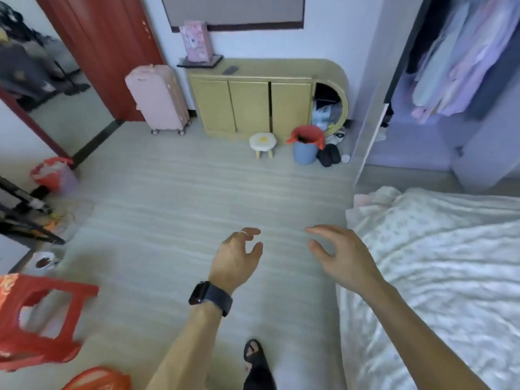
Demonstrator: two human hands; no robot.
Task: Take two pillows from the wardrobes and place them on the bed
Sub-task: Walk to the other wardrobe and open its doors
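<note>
Sandalled foot (254, 358) near, on bare floor (174, 192). Left hand (237, 256) and right hand (342, 253) both empty, fingers spread, raised ahead over floor. Bed (439, 271) right, beside right hand; no pillow on it. Wardrobe (450, 88) far right, door open, hanging clothes (455, 63) visible; no pillows visible anywhere. Step judged: approach wardrobe. Recommended: walk along bed edge, search shelves beyond hanging clothes, grip pillow two-handed.
</note>
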